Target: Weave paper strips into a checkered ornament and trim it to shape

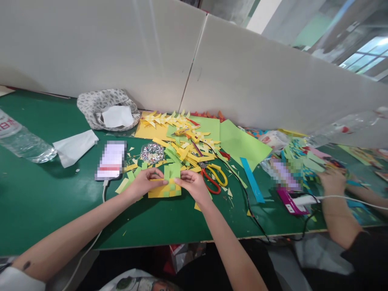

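Between my hands is a piece of woven paper (163, 192), yellow and light green strips crossing in a checked pattern. My left hand (147, 182) grips its left side, with the thumb lying across the front. On the other side my right hand (194, 184) pinches it between thumb and fingers. Green strips stick up from its top edge. Just right of my right hand lie scissors (216, 178) with red and yellow handles. A heap of yellow and green paper strips (184, 149) spreads behind the weave, beside a round clear dish of small beads (152, 152).
A charging phone (111, 161), a tissue (75, 147), a patterned cloth bag (91, 109) and a water bottle (26, 141) lie left. Right are green paper (242, 141), a blue strip (252, 180), a black cable and a pink power strip (291, 202). A co-worker's hand (332, 178) works far right.
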The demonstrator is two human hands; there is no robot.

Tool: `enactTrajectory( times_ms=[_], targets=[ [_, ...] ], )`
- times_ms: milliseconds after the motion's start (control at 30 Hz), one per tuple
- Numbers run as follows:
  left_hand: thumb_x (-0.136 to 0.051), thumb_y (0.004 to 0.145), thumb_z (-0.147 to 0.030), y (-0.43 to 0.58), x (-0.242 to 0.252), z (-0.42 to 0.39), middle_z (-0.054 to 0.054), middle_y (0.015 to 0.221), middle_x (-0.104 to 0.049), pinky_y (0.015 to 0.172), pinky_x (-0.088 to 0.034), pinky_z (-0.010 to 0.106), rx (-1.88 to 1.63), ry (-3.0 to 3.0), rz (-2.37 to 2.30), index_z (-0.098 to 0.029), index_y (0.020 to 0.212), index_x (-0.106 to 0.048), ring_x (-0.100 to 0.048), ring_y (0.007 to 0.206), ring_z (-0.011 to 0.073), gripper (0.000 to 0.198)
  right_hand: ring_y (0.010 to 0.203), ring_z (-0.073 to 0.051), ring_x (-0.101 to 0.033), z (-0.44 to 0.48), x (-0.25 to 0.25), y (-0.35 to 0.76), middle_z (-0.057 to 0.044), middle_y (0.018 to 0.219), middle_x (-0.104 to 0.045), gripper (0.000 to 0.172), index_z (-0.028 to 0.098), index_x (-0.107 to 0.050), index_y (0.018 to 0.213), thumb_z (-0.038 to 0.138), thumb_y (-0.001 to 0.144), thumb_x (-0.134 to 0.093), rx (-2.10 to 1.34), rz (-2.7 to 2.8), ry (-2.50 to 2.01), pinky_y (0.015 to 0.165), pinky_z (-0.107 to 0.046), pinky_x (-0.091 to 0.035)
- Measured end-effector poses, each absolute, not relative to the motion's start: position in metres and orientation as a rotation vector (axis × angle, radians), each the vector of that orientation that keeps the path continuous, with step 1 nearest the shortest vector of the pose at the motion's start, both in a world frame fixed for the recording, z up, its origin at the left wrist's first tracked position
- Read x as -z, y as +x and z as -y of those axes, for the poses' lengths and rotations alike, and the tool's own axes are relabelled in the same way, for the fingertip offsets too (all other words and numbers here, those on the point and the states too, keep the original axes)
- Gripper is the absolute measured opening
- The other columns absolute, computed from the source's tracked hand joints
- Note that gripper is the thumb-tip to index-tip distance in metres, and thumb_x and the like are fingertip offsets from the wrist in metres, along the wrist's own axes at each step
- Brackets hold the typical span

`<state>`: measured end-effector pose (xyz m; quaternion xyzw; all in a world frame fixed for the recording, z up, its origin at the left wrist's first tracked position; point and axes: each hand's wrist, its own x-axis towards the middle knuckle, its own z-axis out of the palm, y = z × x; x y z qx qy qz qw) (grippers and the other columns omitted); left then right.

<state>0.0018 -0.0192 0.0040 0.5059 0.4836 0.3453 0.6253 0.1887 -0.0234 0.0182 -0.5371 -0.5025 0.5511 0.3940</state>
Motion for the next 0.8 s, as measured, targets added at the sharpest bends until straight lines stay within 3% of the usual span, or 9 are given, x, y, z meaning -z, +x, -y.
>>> enactTrajectory(
  times_ms=[167, 367, 567, 800],
  targets=[
    [-0.075, 0.057, -0.030, 0.0013, -0.0024, 0.0187, -0.006, 0.056, -0.057, 0.047, -0.034, 0.018, -0.732, 1.144, -1.071, -0.019, 0.078, -0.053, -0.050, 0.049, 0.0087, 0.032, 0.070, -0.017, -0.062, 0.0224, -0.0187, 0.1907, -0.004, 0.073, -0.067, 0.030, 0.016, -0.065, 0.074, 0.033, 0.052, -0.078, -1.373, 1.317, -1.376, 0.070, -0.031, -0.049],
    [-0.074, 0.058, -0.035, 0.0021, -0.0055, 0.0218, -0.005, 0.050, -0.047, 0.043, -0.032, 0.020, -0.739, 1.229, -1.049, -0.018, 0.060, -0.053, -0.044, 0.047, 0.0095, 0.027, 0.068, -0.017, -0.062, 0.0257, -0.0136, 0.1860, -0.003, 0.073, -0.067, 0.028, 0.017, -0.064, 0.071, 0.034, 0.053, -0.077, -1.402, 1.384, -1.348, 0.069, -0.031, -0.049],
    [-0.075, 0.057, -0.037, 0.0034, -0.0069, 0.0218, -0.006, 0.050, -0.046, 0.046, -0.034, 0.020, -0.813, 1.169, -1.041, -0.018, 0.057, -0.051, -0.043, 0.047, 0.0082, 0.031, 0.067, -0.017, -0.062, 0.0242, -0.0117, 0.1856, -0.003, 0.071, -0.066, 0.032, 0.017, -0.063, 0.071, 0.035, 0.051, -0.078, -1.338, 1.337, -1.404, 0.068, -0.031, -0.050],
    [-0.075, 0.056, -0.040, 0.0048, -0.0002, 0.0228, -0.009, 0.047, -0.038, 0.045, -0.024, 0.019, -0.806, 1.211, -1.064, -0.018, 0.054, -0.043, -0.034, 0.044, 0.0061, 0.040, 0.072, -0.017, -0.063, 0.0259, -0.0152, 0.1844, -0.002, 0.075, -0.066, 0.038, 0.020, -0.056, 0.086, 0.033, 0.057, -0.075, -1.362, 1.322, -1.361, 0.068, -0.030, -0.049]
  ],
)
